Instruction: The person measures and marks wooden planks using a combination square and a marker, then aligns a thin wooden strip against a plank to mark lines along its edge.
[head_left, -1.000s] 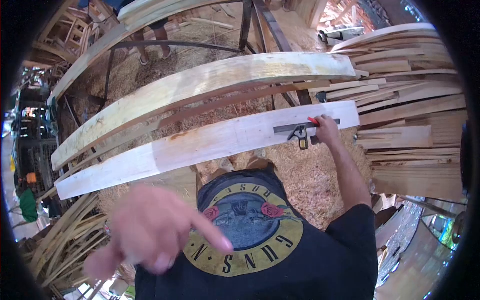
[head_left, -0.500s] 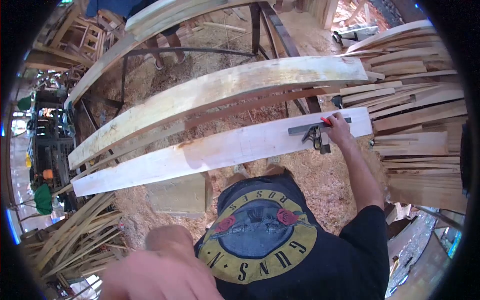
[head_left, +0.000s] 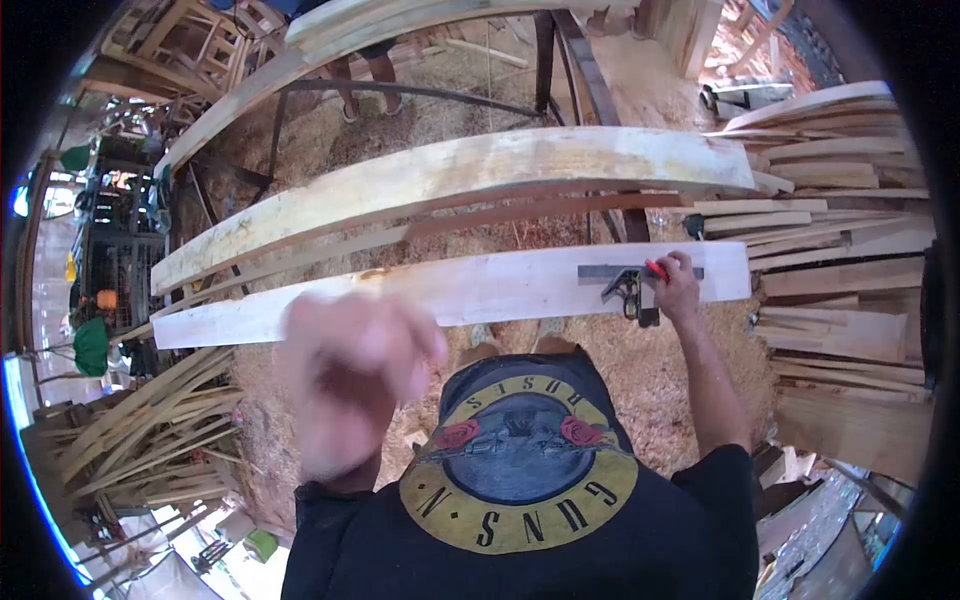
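Observation:
My right hand is closed near the right end of a pale board, with a red marker at its fingers. Beside and partly under that hand, a combination square rests with its dark blade along the board and its head at the near edge. My left hand is raised in front of the camera, over the board's near edge and left of my shirt. It is smeared by motion, so its fingers cannot be made out.
Beyond the board lies a thick curved plank on a dark metal frame. Stacked boards stand at the right, thin strips at the lower left. A person's legs show at the top.
My left hand has swung down from its pointing pose, then back up, now with blurred fingers. My right hand stays with the marker and square at the board's right end. The view has shifted.

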